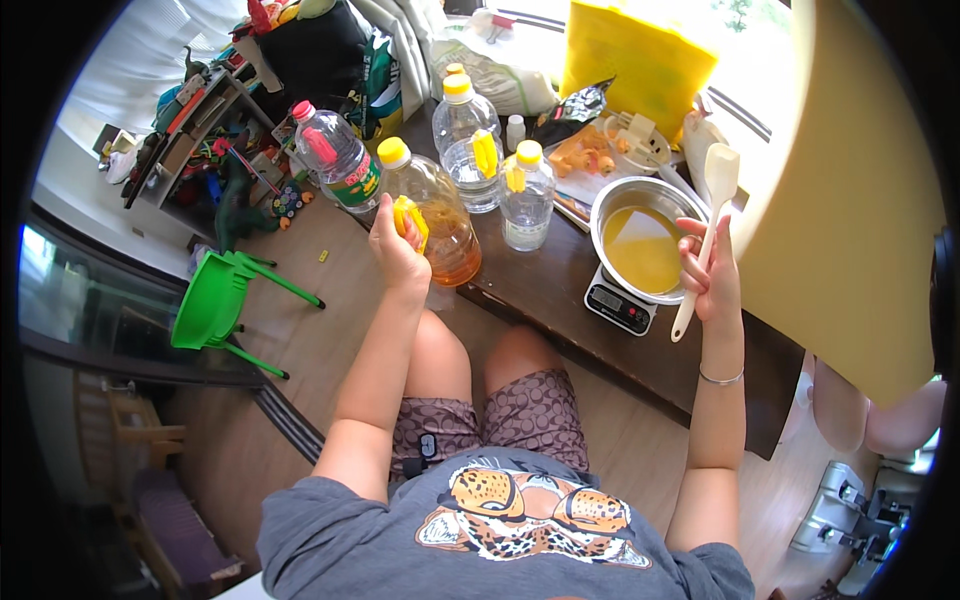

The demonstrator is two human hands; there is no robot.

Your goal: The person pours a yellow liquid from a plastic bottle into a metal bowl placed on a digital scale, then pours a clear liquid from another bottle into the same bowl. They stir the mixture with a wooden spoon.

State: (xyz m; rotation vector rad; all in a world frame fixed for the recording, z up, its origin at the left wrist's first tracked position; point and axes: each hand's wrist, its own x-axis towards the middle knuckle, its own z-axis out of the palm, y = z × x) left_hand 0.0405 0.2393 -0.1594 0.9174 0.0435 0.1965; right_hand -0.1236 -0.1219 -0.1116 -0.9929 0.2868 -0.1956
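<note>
Nearest the lower edge, at left of centre in the frame, we find the left hand [402, 258] closed around the yellow plastic loop handle [404, 209] of a large, clear plastic bottle with amber liquid [445, 222]; its yellow cap is on, and we cannot tell whether its base bears on the dark brown wooden table [555, 308]. We judge the bottle moderately heavy, its wall flexible and smooth; the handle is the proper hold, with the base as second support. At right of centre, the right hand [712, 278] pinches a cream-coloured, long-handled spatula [718, 205], head up, which we judge light and best held mid-handle. Beside it, a round stainless-steel bowl [601, 240] of yellow liquid sits on a compact digital scale [616, 308]. Farther, at upper centre, stand clear, yellow-capped plastic bottles [465, 120].
</note>
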